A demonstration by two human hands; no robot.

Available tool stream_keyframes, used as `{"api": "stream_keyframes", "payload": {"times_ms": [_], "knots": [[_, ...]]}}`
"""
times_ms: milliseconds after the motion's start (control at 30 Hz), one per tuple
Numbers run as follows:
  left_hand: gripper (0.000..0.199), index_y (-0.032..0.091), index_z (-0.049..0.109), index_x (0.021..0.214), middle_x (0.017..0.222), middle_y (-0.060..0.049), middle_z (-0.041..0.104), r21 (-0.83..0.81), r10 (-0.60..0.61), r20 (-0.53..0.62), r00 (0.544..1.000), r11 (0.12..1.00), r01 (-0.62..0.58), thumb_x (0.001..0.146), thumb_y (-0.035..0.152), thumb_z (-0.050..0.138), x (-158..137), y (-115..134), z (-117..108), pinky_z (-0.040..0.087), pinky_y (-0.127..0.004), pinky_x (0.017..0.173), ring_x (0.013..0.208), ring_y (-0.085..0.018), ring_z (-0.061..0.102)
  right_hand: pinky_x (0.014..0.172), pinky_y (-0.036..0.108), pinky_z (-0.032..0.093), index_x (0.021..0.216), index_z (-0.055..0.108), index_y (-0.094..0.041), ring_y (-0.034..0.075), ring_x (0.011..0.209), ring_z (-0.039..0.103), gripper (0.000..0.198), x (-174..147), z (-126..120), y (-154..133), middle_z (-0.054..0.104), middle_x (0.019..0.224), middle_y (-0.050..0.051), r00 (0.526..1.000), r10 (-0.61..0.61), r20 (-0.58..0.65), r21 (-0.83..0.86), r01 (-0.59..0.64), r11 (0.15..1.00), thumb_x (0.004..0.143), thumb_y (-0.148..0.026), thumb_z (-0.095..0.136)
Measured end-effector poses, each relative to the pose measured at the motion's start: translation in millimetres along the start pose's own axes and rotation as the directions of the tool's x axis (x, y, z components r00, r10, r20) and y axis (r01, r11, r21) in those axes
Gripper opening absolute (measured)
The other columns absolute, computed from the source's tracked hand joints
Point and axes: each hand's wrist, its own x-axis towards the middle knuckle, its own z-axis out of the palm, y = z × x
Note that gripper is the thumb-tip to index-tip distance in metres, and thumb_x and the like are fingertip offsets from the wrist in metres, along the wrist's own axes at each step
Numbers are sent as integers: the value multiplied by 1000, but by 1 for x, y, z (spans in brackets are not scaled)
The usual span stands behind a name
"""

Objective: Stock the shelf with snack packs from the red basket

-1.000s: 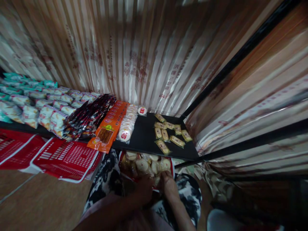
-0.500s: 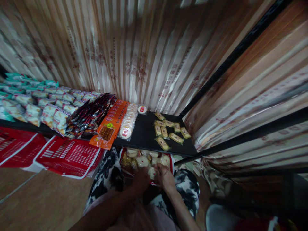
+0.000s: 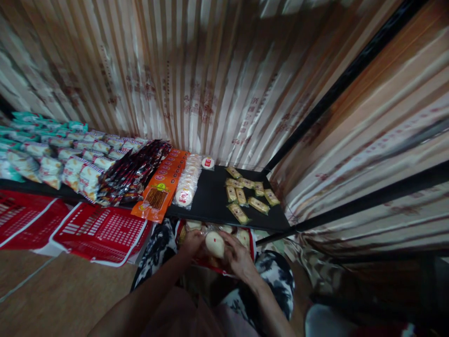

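Observation:
Between my knees is a red basket with round, pale pastries in clear wrappers inside. Above it I see one pale round pastry with a small red mark on top. My right hand is closed on its right side, thumb and fingers curved around the edge. From the left, my left hand has its fingers curled against the pastry's other edge; its fingertips are partly hidden. More wrapped pastries lie around both hands in the basket.
A black shelf runs just beyond the basket. It bears small yellow wrapped bars, a row of white round packets, an orange packet, dark packets and white snack bags. Red baskets stand at left; a black pole slants right.
My hands have shifted apart a little, the left one further left. The round pastry between them now shows its broad face, higher and more fully in view.

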Motion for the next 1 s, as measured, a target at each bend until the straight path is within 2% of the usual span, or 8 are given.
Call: {"api": "stream_keyframes", "payload": {"times_ms": [133, 267, 367, 500, 633, 700, 867, 1000], "knots": [[11, 15, 55, 65, 53, 4, 53, -97, -61, -9, 998, 993, 60, 71, 21, 61, 1, 18, -4, 37, -18, 47, 49, -9, 51, 107, 44, 30, 120, 59, -22, 19, 124, 46, 54, 3, -17, -13, 54, 130, 7, 987, -20, 161, 96, 5, 995, 70, -10, 43], [5, 14, 57, 68, 56, 2, 58, -175, -134, 50, 990, 974, 140, 73, 15, 58, 0, 39, -5, 35, -16, 44, 48, -9, 54, 107, 44, 29, 124, 55, -24, 19, 127, 42, 47, 7, -26, -17, 50, 135, 7, 975, 42, 220, 217, -91, 972, 79, -18, 46], [8, 14, 58, 79, 57, 2, 59, -231, -187, 79, 979, 952, 200, 74, 9, 54, -1, 50, -5, 36, -15, 45, 49, -9, 56, 105, 42, 32, 120, 58, -22, 21, 121, 48, 40, 11, -25, -14, 56, 129, 8, 976, 117, 185, 276, -166, 947, 82, -32, 50], [18, 14, 54, 95, 55, 3, 59, -302, -233, 111, 966, 918, 257, 78, 8, 52, -2, 58, -3, 35, -14, 44, 46, -8, 54, 100, 39, 38, 117, 60, -19, 21, 113, 54, 43, 21, -22, -12, 61, 121, 9, 974, 176, 141, 347, -215, 913, 82, -44, 51], [4, 11, 56, 83, 55, 2, 58, -362, -245, 143, 959, 889, 281, 81, 10, 53, 0, 62, -1, 35, -13, 43, 44, -5, 51, 86, 35, 48, 112, 62, -19, 21, 95, 62, 47, 31, -22, -14, 67, 108, 8, 972, 213, 100, 387, -235, 892, 80, -52, 52], [9, 10, 55, 75, 56, 0, 58, -386, -256, 142, 956, 875, 291, 82, 10, 50, 1, 63, 0, 35, -13, 42, 43, -5, 51, 80, 32, 49, 108, 63, -19, 20, 87, 63, 46, 36, -22, -16, 70, 99, 6, 974, 211, 85, 427, -227, 876, 79, -53, 53], [19, 11, 52, 70, 57, -2, 58, -420, -251, 125, 960, 863, 281, 85, 17, 44, 4, 66, 2, 38, -16, 44, 44, -7, 54, 74, 28, 47, 92, 68, -18, 19, 80, 61, 46, 49, -18, -14, 70, 83, 4, 963, 270, 17, 517, -239, 822, 73, -58, 58], [18, 11, 54, 73, 59, -1, 58, -402, -171, 100, 980, 894, 197, 85, 21, 44, 3, 73, 6, 39, -16, 46, 48, -8, 57, 56, 23, 42, 79, 66, -18, 15, 61, 55, 43, 55, -11, -8, 65, 66, 0, 922, 386, -16, 591, -302, 748, 67, -59, 62]]}}
